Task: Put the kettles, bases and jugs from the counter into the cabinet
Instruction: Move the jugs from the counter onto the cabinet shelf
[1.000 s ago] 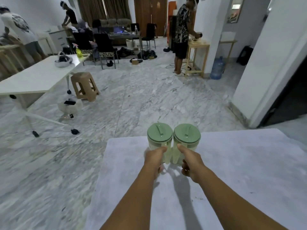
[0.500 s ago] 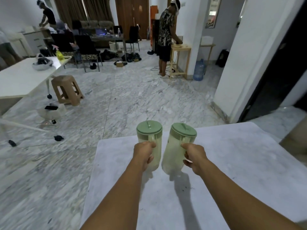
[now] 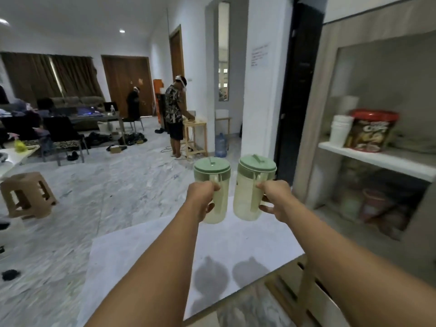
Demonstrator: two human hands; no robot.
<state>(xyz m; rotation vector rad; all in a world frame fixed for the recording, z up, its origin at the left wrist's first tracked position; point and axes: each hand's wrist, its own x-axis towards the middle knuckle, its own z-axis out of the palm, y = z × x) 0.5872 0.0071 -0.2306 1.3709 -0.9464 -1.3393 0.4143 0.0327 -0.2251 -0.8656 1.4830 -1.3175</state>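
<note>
I hold two pale translucent jugs with green lids, side by side in the air above the far end of the marble counter [image 3: 141, 256]. My left hand [image 3: 203, 197] grips the handle of the left jug [image 3: 213, 182]. The right jug [image 3: 250, 185] hangs from my right hand [image 3: 274, 197], tilted slightly. The open wooden cabinet [image 3: 313, 114] stands to the right, its white shelf [image 3: 377, 159] about level with the jugs.
On the cabinet shelf stand a stack of white cups [image 3: 339, 132] and a red-lidded snack tub [image 3: 370, 131]; dim containers sit below. A plastic stool [image 3: 26, 194] is on the floor at left. A person [image 3: 174, 116] stands at a small wooden table further back.
Both jugs have been lifted off the counter and carried up and rightwards. My view has swung right, bringing the cabinet into sight.
</note>
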